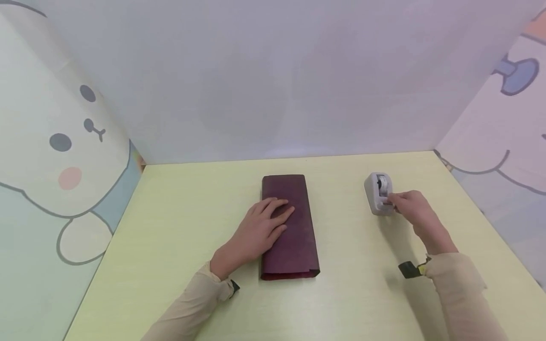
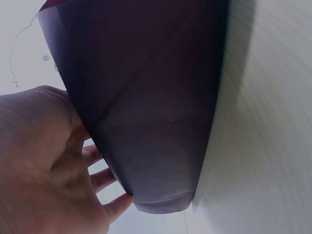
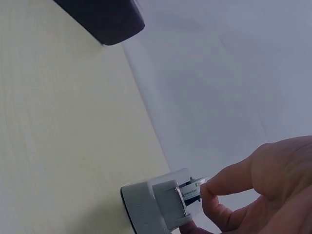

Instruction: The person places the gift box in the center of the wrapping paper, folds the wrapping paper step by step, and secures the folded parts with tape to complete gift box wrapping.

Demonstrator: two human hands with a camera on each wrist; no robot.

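Note:
A long box wrapped in dark maroon paper (image 1: 294,246) lies lengthwise on the table, its near end showing a folded paper edge. My left hand (image 1: 256,232) rests on top of it with fingers spread and fairly straight. In the left wrist view the box's side (image 2: 161,107) carries a diagonal crease. To the right stands a grey tape dispenser (image 1: 373,195) with a tape roll (image 1: 383,183) inside. At its cutter end my right hand (image 1: 420,215) pinches the tape between thumb and forefinger. The right wrist view shows those fingertips close beside the dispenser body (image 3: 151,207).
The pale wood-look table (image 1: 192,203) meets a plain light back wall (image 1: 273,94). Side walls with cartoon figures (image 1: 68,142) stand to the left and right. Table surface separates the box from the dispenser.

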